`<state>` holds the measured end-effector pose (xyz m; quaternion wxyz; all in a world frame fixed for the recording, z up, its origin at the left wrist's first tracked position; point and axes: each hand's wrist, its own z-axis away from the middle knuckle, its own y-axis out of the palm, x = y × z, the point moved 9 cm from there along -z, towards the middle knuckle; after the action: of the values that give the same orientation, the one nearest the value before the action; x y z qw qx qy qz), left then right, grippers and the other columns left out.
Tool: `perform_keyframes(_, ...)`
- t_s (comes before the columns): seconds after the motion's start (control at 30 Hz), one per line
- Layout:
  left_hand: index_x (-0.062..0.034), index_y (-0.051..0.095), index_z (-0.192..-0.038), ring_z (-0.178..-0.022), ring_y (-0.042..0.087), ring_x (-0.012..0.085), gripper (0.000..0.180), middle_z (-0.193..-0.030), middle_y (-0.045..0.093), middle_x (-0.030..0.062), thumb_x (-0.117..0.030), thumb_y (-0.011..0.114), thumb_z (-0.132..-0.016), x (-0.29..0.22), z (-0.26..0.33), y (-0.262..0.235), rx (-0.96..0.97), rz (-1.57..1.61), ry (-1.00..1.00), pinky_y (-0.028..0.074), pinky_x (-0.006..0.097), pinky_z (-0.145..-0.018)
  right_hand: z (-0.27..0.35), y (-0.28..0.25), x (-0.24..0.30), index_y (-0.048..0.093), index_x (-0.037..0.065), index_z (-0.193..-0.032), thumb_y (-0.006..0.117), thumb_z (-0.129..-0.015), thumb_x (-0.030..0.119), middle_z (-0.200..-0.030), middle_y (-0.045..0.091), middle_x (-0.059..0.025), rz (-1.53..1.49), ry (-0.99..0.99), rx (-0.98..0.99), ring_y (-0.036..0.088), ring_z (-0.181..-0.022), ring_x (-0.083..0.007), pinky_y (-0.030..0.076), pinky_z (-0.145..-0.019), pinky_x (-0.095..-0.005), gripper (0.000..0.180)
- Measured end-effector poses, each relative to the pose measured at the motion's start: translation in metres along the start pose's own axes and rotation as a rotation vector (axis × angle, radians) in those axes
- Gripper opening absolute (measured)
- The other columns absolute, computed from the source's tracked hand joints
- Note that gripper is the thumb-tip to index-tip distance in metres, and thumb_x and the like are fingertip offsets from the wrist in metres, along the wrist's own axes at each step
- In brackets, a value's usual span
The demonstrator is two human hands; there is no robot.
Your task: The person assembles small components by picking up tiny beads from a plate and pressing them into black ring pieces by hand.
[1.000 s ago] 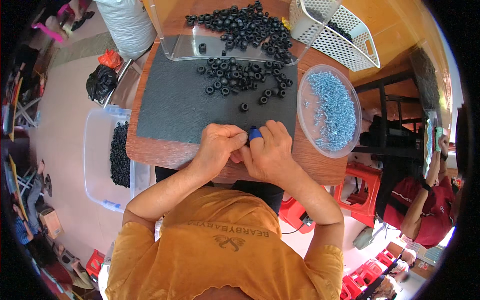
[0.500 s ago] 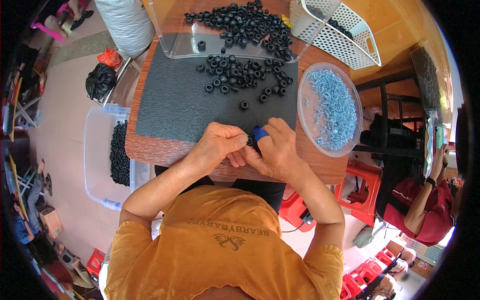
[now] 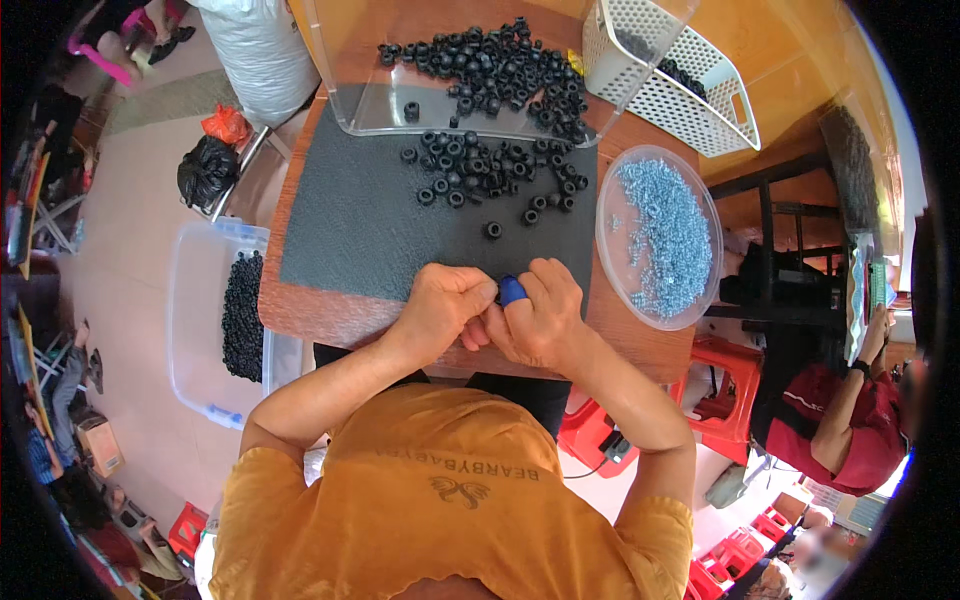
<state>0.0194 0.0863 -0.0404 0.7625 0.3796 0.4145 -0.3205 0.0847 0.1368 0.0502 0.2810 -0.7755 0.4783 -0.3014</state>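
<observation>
My left hand [image 3: 440,310] and my right hand [image 3: 545,320] meet fingertip to fingertip over the near edge of the black mat [image 3: 360,230]. Both have curled fingers. A blue cap [image 3: 512,290] covers one finger of the right hand, right where the hands touch. Whatever sits between the fingertips is hidden. A lone black rubber ring [image 3: 493,230] lies on the mat just beyond the hands. Further back is a scatter of several black rings [image 3: 480,170]. To the right, a round clear dish [image 3: 607,200] holds a heap of small silver screws [image 3: 665,230].
A clear tray [image 3: 375,110] piled with black rings stands at the table's far edge, with a white perforated basket [image 3: 690,100] to its right. On the floor at left stands a clear bin [image 3: 195,300] with more rings. Red stools [image 3: 720,385] and another person [image 3: 840,430] are at the right.
Both hands stay joined at the mat's near edge. They have only shifted slightly, with small finger movements around the blue cap.
</observation>
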Motion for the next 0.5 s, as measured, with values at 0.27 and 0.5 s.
perform_keyframes(0.27,-0.0013,0.063,-0.091,-0.066,0.06,0.0256,0.013,-0.075,0.061,0.0107,-0.005,0.065,-0.079,-0.094,0.025,0.002,-0.398,-0.942,0.924,0.048,0.032,-0.057,-0.019,-0.066,-0.049,0.049,0.003,-0.069,0.074,-0.068,0.007,-0.06,0.046,-0.0115,0.117,0.269,-0.105,0.046,-0.054,-0.0304,0.036,-0.046,-0.0403,0.025)
perform_keyframes(0.5,-0.0027,0.06,-0.087,-0.073,0.055,0.0298,0.024,-0.079,0.054,0.0105,-0.003,0.073,-0.066,-0.085,-0.009,0.027,-0.297,-1.322,0.977,0.046,0.038,-0.059,-0.066,-0.155,-0.16,0.054,-0.003,-0.061,0.071,-0.076,0.024,-0.06,0.054,-0.0215,0.551,0.424,-0.302,0.055,-0.058,-0.0382,0.041,-0.052,-0.0462,0.035)
